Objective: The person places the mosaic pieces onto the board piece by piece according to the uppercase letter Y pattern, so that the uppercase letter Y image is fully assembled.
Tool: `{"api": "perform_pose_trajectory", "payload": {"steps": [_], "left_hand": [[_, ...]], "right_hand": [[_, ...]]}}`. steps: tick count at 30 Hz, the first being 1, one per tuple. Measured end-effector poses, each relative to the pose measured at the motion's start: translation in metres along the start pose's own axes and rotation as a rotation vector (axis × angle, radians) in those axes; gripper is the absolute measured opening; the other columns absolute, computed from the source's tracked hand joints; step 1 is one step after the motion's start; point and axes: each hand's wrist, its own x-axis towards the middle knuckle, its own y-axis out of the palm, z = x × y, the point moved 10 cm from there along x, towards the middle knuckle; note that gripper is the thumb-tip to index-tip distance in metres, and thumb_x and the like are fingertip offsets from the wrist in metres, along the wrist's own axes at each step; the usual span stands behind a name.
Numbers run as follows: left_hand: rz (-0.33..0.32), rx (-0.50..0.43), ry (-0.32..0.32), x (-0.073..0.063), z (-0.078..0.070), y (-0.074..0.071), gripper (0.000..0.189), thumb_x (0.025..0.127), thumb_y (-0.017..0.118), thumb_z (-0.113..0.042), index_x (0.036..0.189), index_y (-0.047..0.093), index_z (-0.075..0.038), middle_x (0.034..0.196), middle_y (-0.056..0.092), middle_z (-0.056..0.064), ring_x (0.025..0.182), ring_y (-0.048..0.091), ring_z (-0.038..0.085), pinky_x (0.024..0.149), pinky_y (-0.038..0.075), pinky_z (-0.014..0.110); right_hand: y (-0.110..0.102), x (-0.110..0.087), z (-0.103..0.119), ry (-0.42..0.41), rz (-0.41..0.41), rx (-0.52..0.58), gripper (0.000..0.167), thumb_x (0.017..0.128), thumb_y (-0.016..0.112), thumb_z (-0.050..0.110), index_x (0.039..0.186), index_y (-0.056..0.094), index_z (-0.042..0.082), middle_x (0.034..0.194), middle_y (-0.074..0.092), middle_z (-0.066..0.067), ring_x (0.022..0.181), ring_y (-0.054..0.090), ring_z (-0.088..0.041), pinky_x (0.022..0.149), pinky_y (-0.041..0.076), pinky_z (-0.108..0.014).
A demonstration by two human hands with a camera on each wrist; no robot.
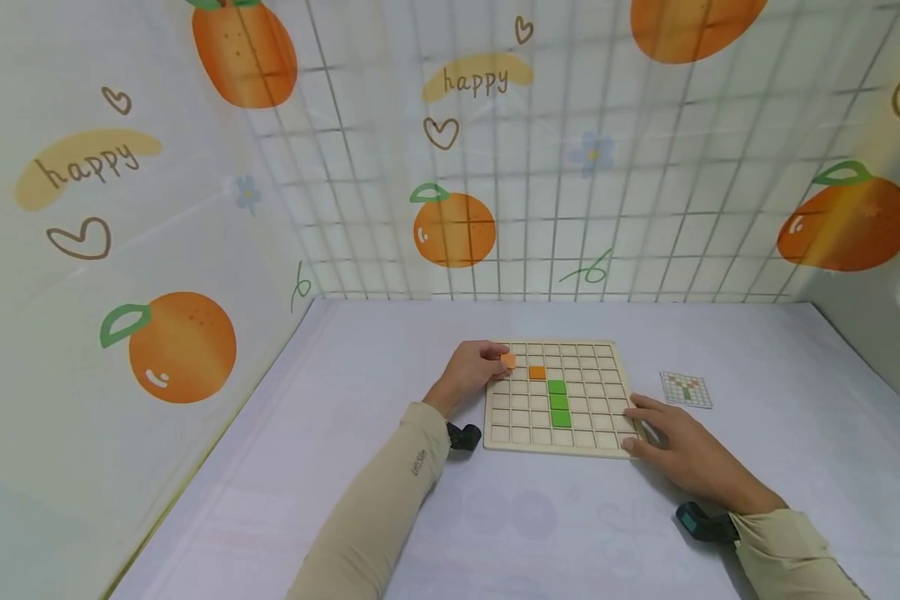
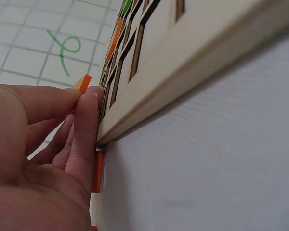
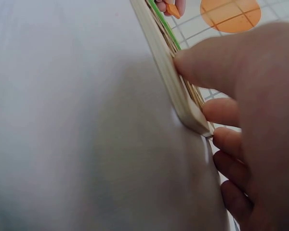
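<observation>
A pale wooden grid board (image 1: 517, 421) lies flat on the table, its cells marked by dark lines. My left hand (image 1: 471, 371) is at its far left corner, pinching an orange square tile (image 1: 508, 361) between thumb and fingers; in the left wrist view this tile (image 2: 85, 83) stands tilted at the fingertips. One orange tile (image 1: 537, 372) sits in the board's grid, and three green tiles (image 1: 559, 402) run in a column below and right of it. At the board's right edge rests my right hand (image 1: 686, 450), with thumb and fingertips touching the wood.
To the right of the board lies a small card (image 1: 686, 389) printed with a coloured grid pattern. Another orange piece (image 2: 98, 173) shows beside the board under the left hand. A white curtain (image 1: 375, 167) with printed oranges stands behind the table.
</observation>
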Motion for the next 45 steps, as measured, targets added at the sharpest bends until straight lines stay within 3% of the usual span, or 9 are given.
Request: {"api": "perform_pose_trajectory", "payload": {"steps": [16,23,36,45], "left_hand": [[0.001,-0.047,-0.014,0.002,-0.002,0.003,0.033,0.090,0.070,0.005,0.122,0.068,-0.001,0.103,0.061,0.012,0.084,0.070,0.015,0.075,0.057,0.025],[-0.030,-0.009,-0.024,0.004,-0.004,0.001,0.036,0.087,0.075,0.002,0.122,0.070,-0.005,0.103,0.062,0.009,0.085,0.067,0.014,0.074,0.055,0.024],[-0.020,0.032,-0.019,0.005,-0.005,0.005,0.033,0.092,0.070,0.000,0.123,0.071,-0.009,0.103,0.063,0.005,0.087,0.067,0.014,0.073,0.055,0.026],[-0.048,0.156,0.002,0.006,-0.010,0.005,0.030,0.091,0.071,-0.005,0.120,0.073,-0.013,0.103,0.064,0.001,0.083,0.063,0.014,0.072,0.054,0.026]], "right_hand": [[0.004,0.000,-0.003,0.006,-0.001,0.003,0.058,0.095,0.069,0.039,0.136,0.059,-0.001,0.151,0.041,-0.025,0.137,0.035,-0.051,0.105,0.028,-0.067],[0.002,-0.001,-0.001,-0.017,-0.011,0.007,0.056,0.095,0.069,0.038,0.135,0.059,-0.001,0.151,0.041,-0.025,0.137,0.035,-0.051,0.105,0.029,-0.067],[0.002,0.000,-0.004,0.004,-0.008,-0.001,0.058,0.095,0.069,0.040,0.136,0.059,0.000,0.151,0.042,-0.025,0.137,0.034,-0.051,0.105,0.029,-0.067],[0.001,0.000,-0.004,0.002,-0.010,-0.002,0.056,0.096,0.068,0.039,0.136,0.059,0.001,0.151,0.041,-0.024,0.137,0.035,-0.051,0.105,0.028,-0.067]]}}
